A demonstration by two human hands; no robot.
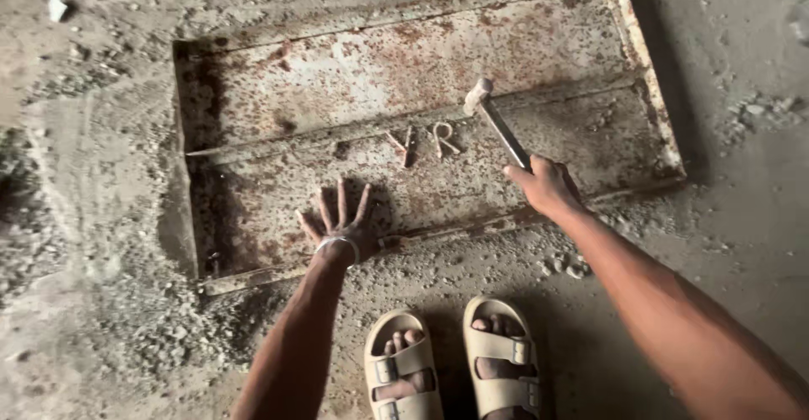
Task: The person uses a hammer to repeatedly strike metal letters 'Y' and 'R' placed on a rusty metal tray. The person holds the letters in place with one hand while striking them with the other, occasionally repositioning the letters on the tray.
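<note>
A rusty rectangular metal frame (pixel 253 108) lies flat on the dusty ground, with a raised bar across its middle and small raised metal letters (pixel 421 142) near the centre. My left hand (pixel 341 222) presses flat on the lower panel, fingers spread, a metal bangle on the wrist. My right hand (pixel 546 186) grips the handle of a hammer (pixel 497 121), whose head hovers over the middle bar just right of the letters.
Grit and small lumps of rubble (pixel 573 264) lie along the frame's near edge and to its left. My feet in beige sandals (pixel 451 361) stand just below the frame. Bare concrete floor (pixel 742 66) surrounds it.
</note>
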